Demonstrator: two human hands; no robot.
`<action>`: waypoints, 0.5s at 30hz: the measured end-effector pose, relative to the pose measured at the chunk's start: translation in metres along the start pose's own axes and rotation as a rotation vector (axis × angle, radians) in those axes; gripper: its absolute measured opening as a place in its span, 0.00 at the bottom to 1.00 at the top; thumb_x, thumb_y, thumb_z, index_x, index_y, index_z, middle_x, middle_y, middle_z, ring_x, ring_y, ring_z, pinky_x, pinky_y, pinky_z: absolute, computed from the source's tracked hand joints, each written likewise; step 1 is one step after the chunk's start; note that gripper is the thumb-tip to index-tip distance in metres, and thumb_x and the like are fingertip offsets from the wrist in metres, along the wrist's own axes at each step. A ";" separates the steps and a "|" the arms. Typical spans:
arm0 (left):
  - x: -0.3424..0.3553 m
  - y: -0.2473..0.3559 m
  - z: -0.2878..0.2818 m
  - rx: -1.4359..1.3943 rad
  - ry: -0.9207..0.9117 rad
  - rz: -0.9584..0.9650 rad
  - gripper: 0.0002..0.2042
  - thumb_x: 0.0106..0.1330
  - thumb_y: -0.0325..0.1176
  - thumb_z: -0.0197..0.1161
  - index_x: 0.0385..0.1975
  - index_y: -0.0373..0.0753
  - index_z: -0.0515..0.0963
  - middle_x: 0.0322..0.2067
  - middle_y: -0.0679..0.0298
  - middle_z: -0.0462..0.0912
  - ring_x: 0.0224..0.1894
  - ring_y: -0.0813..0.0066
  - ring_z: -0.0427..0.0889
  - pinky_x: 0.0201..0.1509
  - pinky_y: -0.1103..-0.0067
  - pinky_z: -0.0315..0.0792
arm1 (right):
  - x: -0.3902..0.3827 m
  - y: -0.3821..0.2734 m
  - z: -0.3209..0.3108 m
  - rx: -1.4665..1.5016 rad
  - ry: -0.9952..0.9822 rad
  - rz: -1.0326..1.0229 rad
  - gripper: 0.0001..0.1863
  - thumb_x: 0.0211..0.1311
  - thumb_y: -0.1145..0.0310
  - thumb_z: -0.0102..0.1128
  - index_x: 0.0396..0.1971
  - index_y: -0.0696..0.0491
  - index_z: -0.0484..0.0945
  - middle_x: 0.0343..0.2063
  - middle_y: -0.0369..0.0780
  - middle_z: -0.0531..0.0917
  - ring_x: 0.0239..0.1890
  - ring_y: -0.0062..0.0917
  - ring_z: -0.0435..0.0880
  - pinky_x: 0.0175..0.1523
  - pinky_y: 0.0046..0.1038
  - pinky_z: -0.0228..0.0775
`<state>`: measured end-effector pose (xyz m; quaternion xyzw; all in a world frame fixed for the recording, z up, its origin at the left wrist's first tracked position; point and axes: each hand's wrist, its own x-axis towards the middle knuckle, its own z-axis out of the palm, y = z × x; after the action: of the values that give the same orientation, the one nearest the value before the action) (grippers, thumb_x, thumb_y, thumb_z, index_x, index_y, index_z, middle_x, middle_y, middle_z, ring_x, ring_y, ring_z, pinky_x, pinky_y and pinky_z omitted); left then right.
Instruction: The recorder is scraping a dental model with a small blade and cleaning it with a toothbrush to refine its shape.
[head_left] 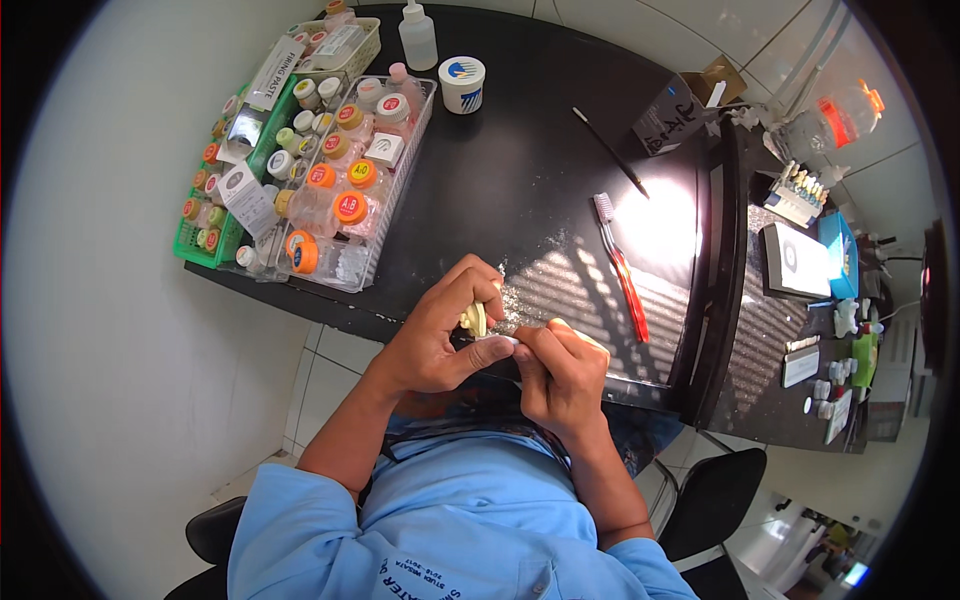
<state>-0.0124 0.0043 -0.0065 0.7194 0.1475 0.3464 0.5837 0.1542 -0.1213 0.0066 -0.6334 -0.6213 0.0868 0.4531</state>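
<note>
My left hand is curled round a small cream-coloured piece that looks like a plaster dental cast, held just over the table's near edge. Close beside it, my right hand is closed, its fingertips meeting the tip of my left thumb. Something small and whitish shows between them, too covered to name. White crumbs and dust lie scattered on the black table beyond my fingers. To the right of the dust rests a red-handled toothbrush.
Baskets of small capped jars, one white and one green, stand at the left. A squeeze bottle and white tub stand behind. A thin brush lies far right, near a dark box. Black chairs flank me.
</note>
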 end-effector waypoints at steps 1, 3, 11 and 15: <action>0.000 -0.001 0.000 0.002 -0.007 0.003 0.18 0.71 0.42 0.77 0.42 0.38 0.76 0.42 0.58 0.75 0.46 0.64 0.75 0.54 0.71 0.72 | 0.000 0.000 0.000 0.000 -0.003 -0.002 0.06 0.67 0.66 0.75 0.36 0.51 0.86 0.21 0.37 0.73 0.18 0.32 0.74 0.26 0.35 0.65; 0.001 -0.001 -0.001 0.004 -0.011 0.006 0.18 0.71 0.42 0.77 0.42 0.38 0.76 0.42 0.58 0.75 0.46 0.63 0.76 0.54 0.70 0.72 | 0.000 0.000 0.001 0.003 0.006 0.002 0.06 0.67 0.67 0.75 0.36 0.51 0.86 0.21 0.37 0.73 0.18 0.32 0.75 0.26 0.35 0.65; -0.001 -0.004 -0.001 -0.052 -0.045 -0.035 0.21 0.70 0.43 0.79 0.50 0.39 0.74 0.49 0.61 0.69 0.46 0.77 0.71 0.54 0.79 0.68 | -0.001 0.001 -0.001 0.017 -0.005 0.003 0.05 0.67 0.67 0.75 0.36 0.51 0.86 0.21 0.37 0.72 0.18 0.32 0.74 0.26 0.35 0.65; -0.001 -0.006 -0.002 -0.027 -0.069 -0.018 0.23 0.70 0.44 0.79 0.51 0.39 0.74 0.50 0.61 0.69 0.47 0.78 0.72 0.55 0.79 0.69 | -0.001 0.001 -0.001 0.009 -0.013 0.001 0.05 0.67 0.67 0.75 0.35 0.51 0.86 0.20 0.37 0.71 0.18 0.32 0.73 0.26 0.35 0.65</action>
<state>-0.0134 0.0063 -0.0123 0.7215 0.1291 0.3180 0.6013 0.1558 -0.1228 0.0057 -0.6309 -0.6237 0.0940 0.4519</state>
